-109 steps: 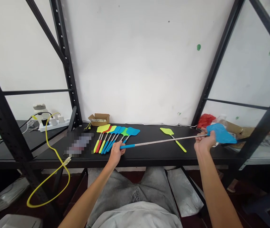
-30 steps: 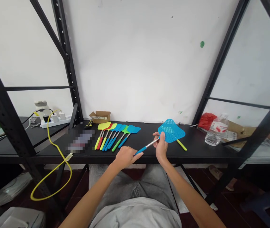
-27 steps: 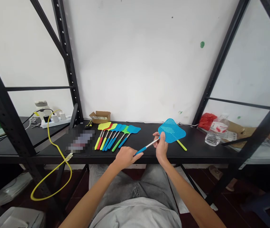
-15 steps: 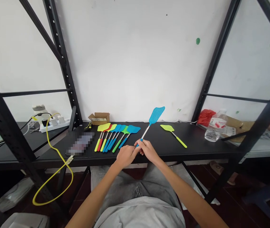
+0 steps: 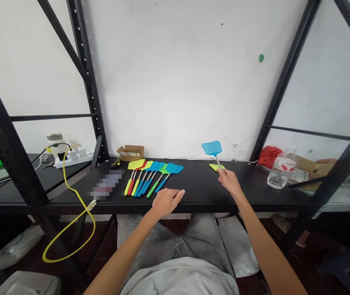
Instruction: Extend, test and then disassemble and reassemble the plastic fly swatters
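A blue fly swatter (image 5: 212, 148) is held up by my right hand (image 5: 229, 182), which is closed round its handle. Its mesh head points up and away over the right part of the black table. Behind it lies a yellow-green fly swatter (image 5: 214, 167), mostly hidden by my right hand and forearm. My left hand (image 5: 166, 201) rests at the table's front edge with nothing in it, thumb apart from loosely bent fingers. Just beyond and left of it, several fly swatters (image 5: 150, 180) lie side by side in a fanned row, with yellow-green, red, blue and green handles.
A small open cardboard box (image 5: 131, 153) stands at the back left, near a yellow-black tool (image 5: 116, 162). A blurred flat device (image 5: 105, 185) lies in front, with a yellow cable (image 5: 65, 172). Water bottle (image 5: 282, 169) and red bag (image 5: 269, 157) are right. Metal posts (image 5: 281, 90) flank the table.
My left hand has let go of the blue fly swatter. My right hand has carried it rightward, over the lone yellow-green swatter, and its head now tilts left.
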`<control>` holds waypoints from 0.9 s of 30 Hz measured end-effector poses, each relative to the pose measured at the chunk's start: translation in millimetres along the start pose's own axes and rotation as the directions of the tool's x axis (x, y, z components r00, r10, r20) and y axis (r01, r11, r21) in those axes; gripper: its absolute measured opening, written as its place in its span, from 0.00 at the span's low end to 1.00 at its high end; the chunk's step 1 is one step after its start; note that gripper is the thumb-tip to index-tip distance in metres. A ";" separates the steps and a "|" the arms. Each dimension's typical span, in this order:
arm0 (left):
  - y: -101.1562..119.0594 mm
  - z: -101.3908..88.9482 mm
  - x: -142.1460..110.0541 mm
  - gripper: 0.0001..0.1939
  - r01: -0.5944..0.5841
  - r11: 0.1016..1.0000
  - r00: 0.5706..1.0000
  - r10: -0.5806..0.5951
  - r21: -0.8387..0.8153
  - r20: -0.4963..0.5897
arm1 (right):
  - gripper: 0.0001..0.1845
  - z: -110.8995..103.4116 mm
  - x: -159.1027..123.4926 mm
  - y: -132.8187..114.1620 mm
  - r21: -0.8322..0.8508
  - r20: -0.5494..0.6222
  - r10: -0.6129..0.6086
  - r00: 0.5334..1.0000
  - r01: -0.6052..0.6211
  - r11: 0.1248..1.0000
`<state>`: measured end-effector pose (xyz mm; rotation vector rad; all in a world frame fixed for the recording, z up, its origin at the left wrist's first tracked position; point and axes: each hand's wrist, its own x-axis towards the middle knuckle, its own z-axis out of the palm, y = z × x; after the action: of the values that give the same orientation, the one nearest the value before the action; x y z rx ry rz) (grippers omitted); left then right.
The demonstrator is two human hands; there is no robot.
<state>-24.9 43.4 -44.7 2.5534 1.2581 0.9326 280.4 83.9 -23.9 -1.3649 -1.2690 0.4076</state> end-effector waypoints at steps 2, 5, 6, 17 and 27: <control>-0.5 0.0 -0.2 0.30 -0.006 1.000 1.000 0.006 0.007 0.002 | 0.15 -5.6 5.5 8.7 -0.123 -0.003 0.064 0.998 -0.064 0.990; -0.9 0.0 -0.7 0.30 -0.011 1.000 1.000 0.011 0.011 0.008 | 0.18 -6.0 9.4 19.2 -0.173 -0.006 0.120 0.993 -0.120 0.978; -0.9 0.1 -0.8 0.30 -0.013 1.000 1.000 0.013 0.011 0.009 | 0.18 -5.4 10.1 22.0 -0.175 -0.005 0.129 0.992 -0.128 0.976; -0.7 1.5 0.2 0.30 -0.004 1.000 1.000 0.004 0.019 0.013 | 0.23 -6.7 10.4 26.9 -0.228 0.077 0.133 0.988 -0.112 0.967; 0.4 1.6 -0.3 0.30 -0.007 1.000 1.000 0.007 0.024 0.015 | 0.20 -8.2 11.2 28.4 -0.399 0.043 0.104 0.994 -0.079 0.914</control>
<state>-23.9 43.1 -46.1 2.5799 1.2649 0.9031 303.4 96.5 -41.5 -1.7714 -1.3943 0.2660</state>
